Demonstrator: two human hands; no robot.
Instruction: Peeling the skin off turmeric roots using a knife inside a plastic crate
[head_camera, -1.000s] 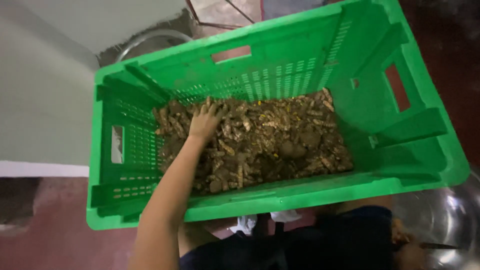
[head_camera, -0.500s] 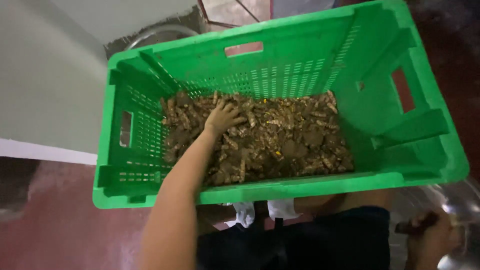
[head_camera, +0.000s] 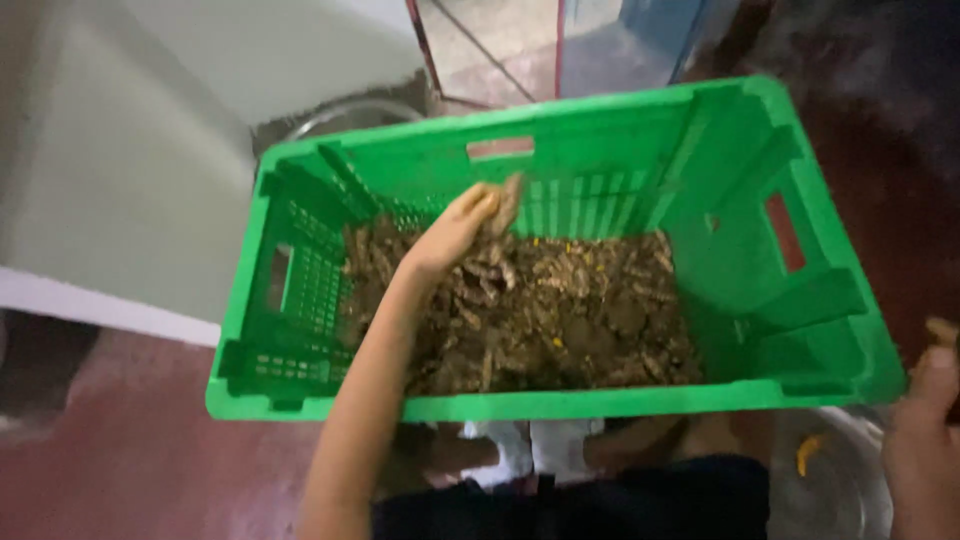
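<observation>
A green plastic crate (head_camera: 740, 210) stands in front of me, its bottom covered with brown, muddy root pieces (head_camera: 570, 320). My left hand (head_camera: 458, 228) is raised above the left part of the pile, fingers closed on a brown root piece (head_camera: 507, 200) that sticks up from them. My right hand (head_camera: 925, 440) shows at the lower right edge, outside the crate, above a metal bowl; what it holds, if anything, is blurred.
A metal bowl (head_camera: 835, 480) with a small yellow piece (head_camera: 808, 452) sits at the lower right. Another metal bowl (head_camera: 345, 118) lies behind the crate's far left corner. A pale wall and white ledge (head_camera: 110, 310) are to the left, red floor below.
My left hand has lifted off the pile with a root piece in its fingers. The view has shifted, so the crate sits further right. My right hand has come into view.
</observation>
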